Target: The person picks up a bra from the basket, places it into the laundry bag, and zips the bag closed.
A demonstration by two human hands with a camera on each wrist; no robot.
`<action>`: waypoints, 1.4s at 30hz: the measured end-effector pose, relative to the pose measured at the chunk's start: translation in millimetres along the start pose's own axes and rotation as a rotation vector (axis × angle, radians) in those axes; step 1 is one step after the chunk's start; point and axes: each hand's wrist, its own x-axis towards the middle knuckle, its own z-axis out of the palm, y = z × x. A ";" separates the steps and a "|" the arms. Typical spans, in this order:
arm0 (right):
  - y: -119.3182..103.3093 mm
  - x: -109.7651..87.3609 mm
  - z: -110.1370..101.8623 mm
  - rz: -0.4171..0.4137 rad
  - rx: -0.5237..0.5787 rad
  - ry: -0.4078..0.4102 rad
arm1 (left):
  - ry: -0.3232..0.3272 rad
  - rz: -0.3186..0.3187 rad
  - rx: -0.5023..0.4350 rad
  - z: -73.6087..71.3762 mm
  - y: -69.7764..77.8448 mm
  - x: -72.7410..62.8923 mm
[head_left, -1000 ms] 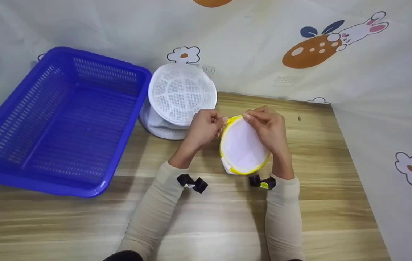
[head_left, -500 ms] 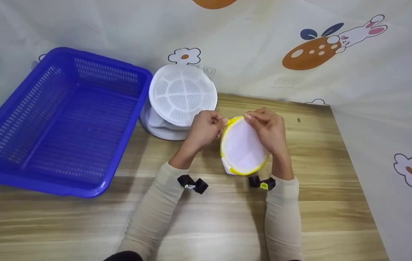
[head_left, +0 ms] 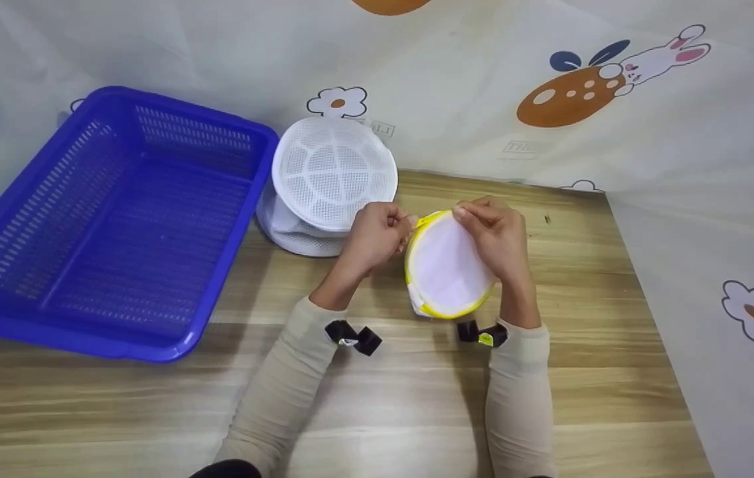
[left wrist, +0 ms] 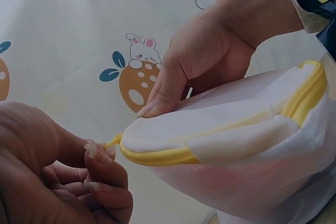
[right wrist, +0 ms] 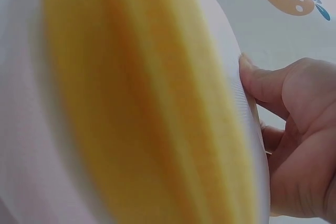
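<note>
A small white mesh laundry bag (head_left: 447, 272) with a yellow zipper round its edge is held up between both hands over the table. My left hand (head_left: 377, 236) pinches the yellow zipper pull (left wrist: 115, 140) between thumb and fingertip at the bag's left corner. At the top edge, my right hand (head_left: 502, 242) pinches the bag's fabric, thumb on the near face and fingers behind. The left wrist view shows yellow zipper (left wrist: 163, 158) at the near end and a white fabric strip along the side. Blurred yellow zipper (right wrist: 142, 98) fills much of the right wrist view.
A large blue plastic basket (head_left: 181, 335) stands at the left. Beside it, two round white mesh laundry bags, an upper one (head_left: 334, 172) leaning on a lower one (head_left: 307, 245), lie against the patterned wall sheet (head_left: 456, 86). The wooden table (head_left: 403, 411) extends beneath the arms.
The right hand and the bag have shifted slightly to the right, and the bag's lower edge has risen a little. My left hand stays in place at the zipper pull.
</note>
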 end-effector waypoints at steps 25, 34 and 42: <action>-31.5 -5.0 0.9 -0.020 0.026 -0.025 | 0.020 0.017 0.016 0.2 -1.1 0.8; -27.4 -5.1 -5.5 0.023 0.031 0.032 | 0.020 0.004 0.040 0.9 -0.5 -0.1; -26.8 -4.2 -6.2 0.017 0.028 0.054 | 0.027 0.001 0.033 1.3 -0.7 0.5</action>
